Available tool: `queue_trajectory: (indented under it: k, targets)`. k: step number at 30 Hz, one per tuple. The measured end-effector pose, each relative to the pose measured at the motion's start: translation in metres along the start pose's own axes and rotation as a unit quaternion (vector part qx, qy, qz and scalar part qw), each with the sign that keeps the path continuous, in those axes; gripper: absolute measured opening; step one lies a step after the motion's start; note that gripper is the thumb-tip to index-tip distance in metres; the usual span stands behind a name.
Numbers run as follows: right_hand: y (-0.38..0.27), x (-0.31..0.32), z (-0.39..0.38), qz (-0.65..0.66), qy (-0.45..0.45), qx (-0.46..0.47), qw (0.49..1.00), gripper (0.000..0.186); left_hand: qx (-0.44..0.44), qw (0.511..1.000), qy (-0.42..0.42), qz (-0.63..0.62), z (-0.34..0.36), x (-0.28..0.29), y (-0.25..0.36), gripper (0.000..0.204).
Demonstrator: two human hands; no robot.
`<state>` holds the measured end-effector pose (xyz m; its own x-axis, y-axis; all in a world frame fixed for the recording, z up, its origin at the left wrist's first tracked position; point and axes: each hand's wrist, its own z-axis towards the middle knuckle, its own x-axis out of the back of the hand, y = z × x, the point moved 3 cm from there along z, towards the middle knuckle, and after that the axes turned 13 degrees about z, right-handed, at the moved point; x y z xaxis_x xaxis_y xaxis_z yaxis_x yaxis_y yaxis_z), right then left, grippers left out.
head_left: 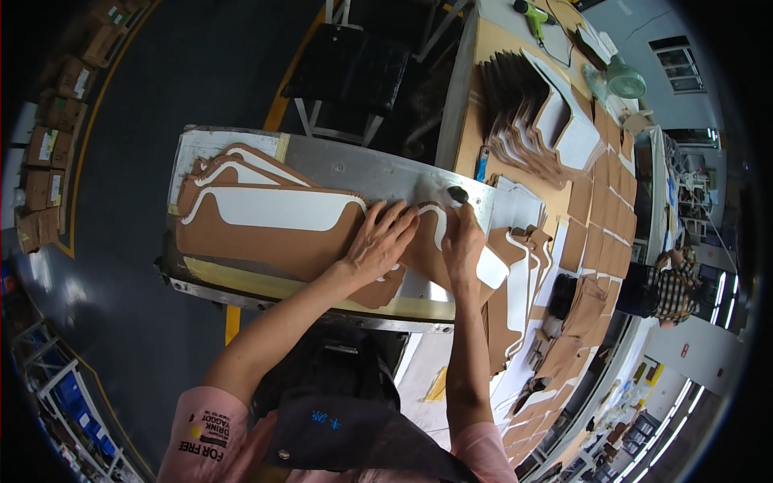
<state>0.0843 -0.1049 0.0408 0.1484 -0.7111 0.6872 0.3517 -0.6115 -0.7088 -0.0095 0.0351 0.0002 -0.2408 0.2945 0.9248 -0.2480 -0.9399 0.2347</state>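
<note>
My left hand (382, 243) lies with its fingers stretched out across the edges of two flat brown pieces with white panels. One of them, a long brown piece (258, 245), reaches leftward over the metal bench; the other, a shorter brown piece (427, 259), lies under and between my hands. My right hand (464, 245) is closed round a small tool with a dark rounded end (457, 194), whose handle is hidden by the fingers. That tool is at the far edge of the shorter piece.
More brown-and-white pieces (241, 171) are stacked at the bench's left end. On the right table stand fanned stacks (555, 121), a blue-handled tool (481, 163) and a green heat gun (535, 18). A black stool (348, 68) is beyond the bench. Another person (672, 294) is far right.
</note>
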Motion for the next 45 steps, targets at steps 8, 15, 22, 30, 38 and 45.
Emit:
queue_trajectory:
  k: [8, 15, 22, 30, 38, 45]
  targets:
    - [0.002, 0.0, -0.006, 0.011, 0.01, -0.066, 0.998, 0.012, 0.002, 0.997, 0.048, 0.057, 0.002, -0.002, 0.001, 0.077]
    - [-0.003, -0.002, -0.011, 0.013, 0.027, -0.068, 0.997, 0.013, 0.015, 1.0, 0.009, 0.022, -0.001, -0.004, 0.002, 0.076]
    - [-0.01, -0.008, -0.004, -0.001, -0.057, -0.011, 0.998, 0.014, 0.022, 0.999, 0.021, 0.02, 0.0, -0.005, 0.002, 0.077]
    - [-0.013, -0.012, -0.005, 0.009, -0.061, 0.011, 0.998, 0.014, 0.035, 0.999, 0.036, 0.022, -0.007, -0.004, 0.003, 0.052]
    - [-0.028, -0.025, -0.026, 0.025, -0.135, 0.009, 0.99, 0.036, 0.028, 0.999, 0.017, -0.008, -0.017, 0.002, 0.005, 0.034]
    - [0.039, 0.024, -0.042, 0.117, -0.012, -0.077, 0.99, 0.017, 0.052, 0.995, 0.088, -0.008, -0.037, 0.036, 0.0, 0.028]
